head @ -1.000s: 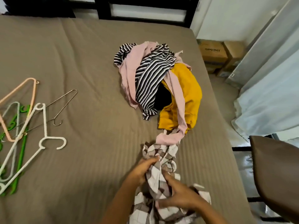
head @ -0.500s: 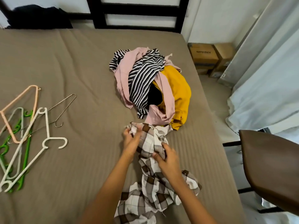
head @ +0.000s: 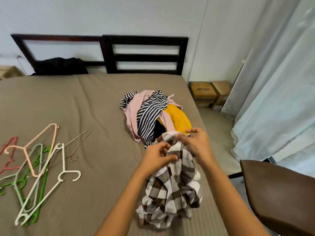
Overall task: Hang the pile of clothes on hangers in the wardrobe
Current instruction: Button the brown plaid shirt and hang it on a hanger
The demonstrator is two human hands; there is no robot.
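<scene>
A brown-and-white checked garment (head: 172, 191) hangs bunched from both my hands above the bed (head: 85, 108). My left hand (head: 157, 155) pinches its upper edge on the left. My right hand (head: 196, 143) grips the top of the cloth just to the right. Behind them lies the pile of clothes (head: 153, 116): pink, black-and-white striped, yellow and black pieces. Several plastic hangers (head: 34, 171) in peach, white, green and red lie at the bed's left side, with a thin wire hanger (head: 80, 143) beside them.
A dark headboard (head: 144, 55) stands against the wall, with a black cloth (head: 59, 66) below it. Cardboard boxes (head: 209, 94) sit on the floor right of the bed. A pale curtain (head: 276, 99) hangs at right. A brown chair (head: 279, 193) stands at lower right.
Both hands have lifted the checked garment off the bed and away from the pile, with the right hand shifting to the cloth's top. My view has tilted up, showing the headboard and wall.
</scene>
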